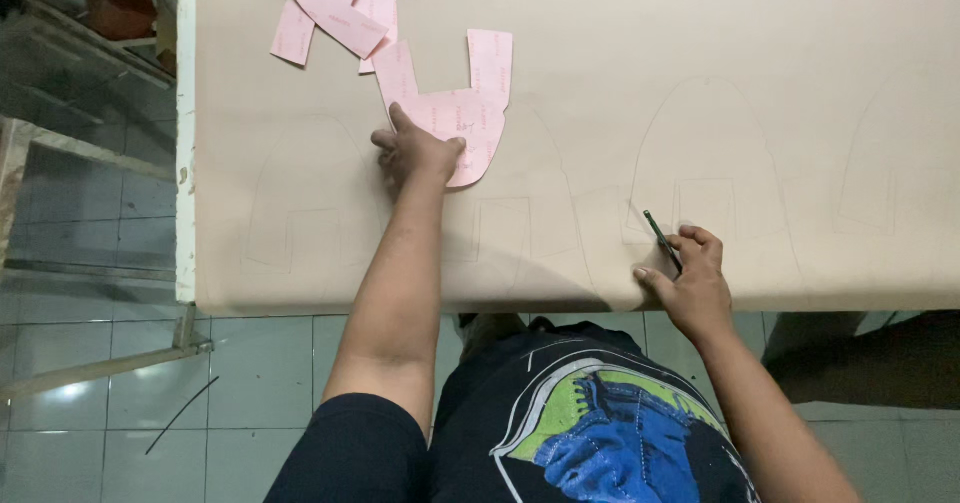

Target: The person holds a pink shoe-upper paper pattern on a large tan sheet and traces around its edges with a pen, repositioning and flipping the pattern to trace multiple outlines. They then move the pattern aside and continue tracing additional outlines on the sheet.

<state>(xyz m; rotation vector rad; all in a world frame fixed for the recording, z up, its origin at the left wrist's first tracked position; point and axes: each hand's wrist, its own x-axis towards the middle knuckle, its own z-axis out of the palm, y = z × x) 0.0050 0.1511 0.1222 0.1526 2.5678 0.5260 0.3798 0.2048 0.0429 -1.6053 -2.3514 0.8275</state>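
Observation:
My left hand (415, 150) rests with spread fingers on the lower edge of a pink U-shaped paper pattern (462, 98) that lies flat on a beige sheet (600, 53) covering the table. My right hand (690, 278) sits near the table's front edge and holds a dark pencil (660, 238), its tip pointing up and left over the sheet. Faint pencil outlines of the same shape are drawn across the sheet, one (705, 153) just above my right hand.
Several more pink pattern pieces (335, 3) lie at the sheet's far left. The table's white left edge (185, 163) borders a tiled floor with metal framing (90, 153). A dark shape (870, 358) shows below the table at right.

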